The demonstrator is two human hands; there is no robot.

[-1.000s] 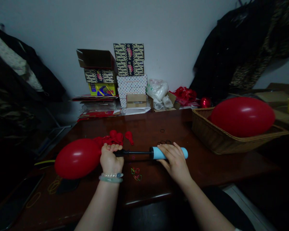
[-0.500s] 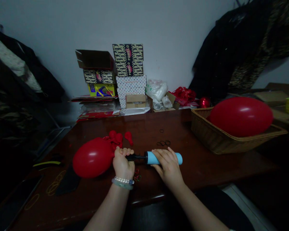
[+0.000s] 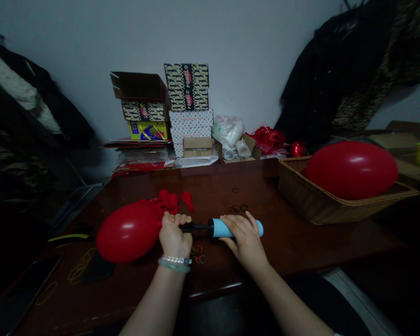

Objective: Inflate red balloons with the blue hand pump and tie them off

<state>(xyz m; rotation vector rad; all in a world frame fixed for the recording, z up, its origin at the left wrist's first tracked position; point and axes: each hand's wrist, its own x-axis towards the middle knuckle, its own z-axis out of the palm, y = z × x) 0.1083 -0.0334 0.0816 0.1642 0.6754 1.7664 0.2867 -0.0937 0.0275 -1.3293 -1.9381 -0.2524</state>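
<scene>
**Red balloon on a hand pump, held in both hands**

A glossy reddish-brown wooden table (image 3: 287, 247) spreads before the person, backed by a white wall (image 3: 248, 65). Stacked cartons (image 3: 187, 88) stand at twelve o'clock, and dark hanging clothes (image 3: 336, 70) at one.

There are two inflated balloons. One sits in a single wicker basket (image 3: 311, 205) at two o'clock. The other, a taut red oval balloon (image 3: 128, 233), lies at nine o'clock, touching the table, its neck hidden.

The left hand (image 3: 175, 235) has its fingers clamped together at that neck, around the black shaft of one hand pump (image 3: 224, 227). The right hand (image 3: 245, 238) has its fingers closed together over the pump's light-blue handle.
</scene>
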